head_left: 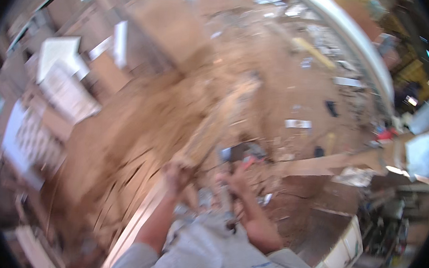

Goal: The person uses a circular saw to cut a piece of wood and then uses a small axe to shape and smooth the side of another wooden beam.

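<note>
The picture is smeared by motion. A long wooden beam (214,121) runs from beside my left leg away toward the upper middle, its far part rough and yellowish. My left hand (177,177) is closed on the beam at about its middle. To the right of it, my right hand (236,182) is closed, with its fingers curled round something I cannot make out. Just beyond the right hand is a dark tool-like thing (254,151) with red and blue parts; whether the hand holds it is blurred.
Sawdust (161,109) covers the floor, with wood scraps strewn about. White and brown panels (69,90) lean at the left. A wooden box (334,244) with a pale side stands near my right leg, and a cluttered shelf (386,223) is beyond it.
</note>
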{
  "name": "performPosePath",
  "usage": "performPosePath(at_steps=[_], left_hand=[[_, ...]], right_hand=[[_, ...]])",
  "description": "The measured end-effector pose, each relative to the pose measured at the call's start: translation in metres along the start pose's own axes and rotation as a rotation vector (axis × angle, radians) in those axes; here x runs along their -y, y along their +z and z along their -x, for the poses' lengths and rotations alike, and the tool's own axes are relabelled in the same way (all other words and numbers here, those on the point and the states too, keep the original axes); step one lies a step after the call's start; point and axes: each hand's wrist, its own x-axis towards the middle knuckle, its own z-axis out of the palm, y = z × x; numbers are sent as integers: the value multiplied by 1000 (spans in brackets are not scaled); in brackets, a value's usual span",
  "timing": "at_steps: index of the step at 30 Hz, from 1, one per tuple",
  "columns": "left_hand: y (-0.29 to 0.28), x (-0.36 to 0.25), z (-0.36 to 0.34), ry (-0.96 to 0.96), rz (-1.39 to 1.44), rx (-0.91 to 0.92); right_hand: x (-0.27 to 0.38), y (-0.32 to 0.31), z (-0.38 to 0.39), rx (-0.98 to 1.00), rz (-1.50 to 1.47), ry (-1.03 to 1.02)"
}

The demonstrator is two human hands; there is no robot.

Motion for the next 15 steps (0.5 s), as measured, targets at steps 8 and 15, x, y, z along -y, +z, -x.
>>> performPosePath(at_steps=[8,15], left_hand=[[-23,-22,-11,-296,140,-296],[-53,-67,-25,-71,-434,202]], right_hand=[[-1,-12,7,151,-240,125],[1,5,21,95,-235,170]])
